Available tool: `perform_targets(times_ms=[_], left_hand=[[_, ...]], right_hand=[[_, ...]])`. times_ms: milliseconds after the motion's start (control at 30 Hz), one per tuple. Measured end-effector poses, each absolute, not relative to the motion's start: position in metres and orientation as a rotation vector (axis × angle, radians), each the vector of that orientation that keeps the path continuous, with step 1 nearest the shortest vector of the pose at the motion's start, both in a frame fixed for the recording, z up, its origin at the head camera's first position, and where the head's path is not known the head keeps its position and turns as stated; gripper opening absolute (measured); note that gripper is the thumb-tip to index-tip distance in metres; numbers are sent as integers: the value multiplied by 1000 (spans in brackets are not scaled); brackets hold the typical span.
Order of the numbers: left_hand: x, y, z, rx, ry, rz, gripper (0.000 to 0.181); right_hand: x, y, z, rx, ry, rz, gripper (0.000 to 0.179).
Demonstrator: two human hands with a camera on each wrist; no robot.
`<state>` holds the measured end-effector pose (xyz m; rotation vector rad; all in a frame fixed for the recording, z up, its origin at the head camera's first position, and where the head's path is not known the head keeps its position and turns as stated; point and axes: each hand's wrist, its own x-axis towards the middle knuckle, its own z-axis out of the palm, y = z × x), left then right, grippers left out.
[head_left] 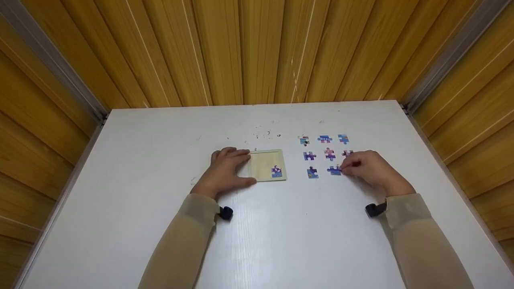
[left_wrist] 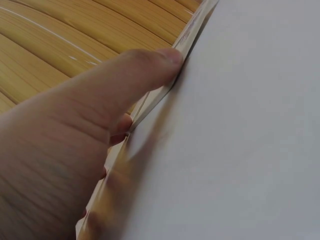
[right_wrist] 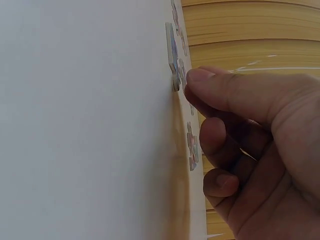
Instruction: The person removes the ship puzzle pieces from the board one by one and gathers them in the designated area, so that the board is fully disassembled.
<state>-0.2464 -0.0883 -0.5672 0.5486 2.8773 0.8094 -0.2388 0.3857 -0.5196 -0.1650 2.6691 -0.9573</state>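
Note:
My left hand (head_left: 227, 168) holds the left side of a small square wooden puzzle tray (head_left: 261, 158). Its thumb (left_wrist: 167, 60) lies against the near edge in the left wrist view, and the other fingers are at the far left corner. One purple-blue jigsaw piece (head_left: 276, 171) sits in the tray's near right corner. Over to the right, my right hand (head_left: 371, 170) pinches with thumb and index finger at the right end of a blue-purple jigsaw piece (head_left: 333, 170) in the near row. That piece (right_wrist: 172, 57) appears edge-on in the right wrist view, the fingertips right beside it.
Several more jigsaw pieces lie in spaced rows right of the tray, among them a pink one (head_left: 329, 154) and a near-left one (head_left: 312, 172). Another piece (head_left: 347, 153) is partly covered by the right hand. The white table (head_left: 305, 241) meets yellow wood-look panels (head_left: 261, 52) at the back.

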Motion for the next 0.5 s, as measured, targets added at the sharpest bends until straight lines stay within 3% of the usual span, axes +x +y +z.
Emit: perform_targets(times_ms=[500], left_hand=[[-247, -88, -568, 593, 2907, 795, 85]], right_hand=[[-239, 381, -521, -165, 2709, -945, 14]])
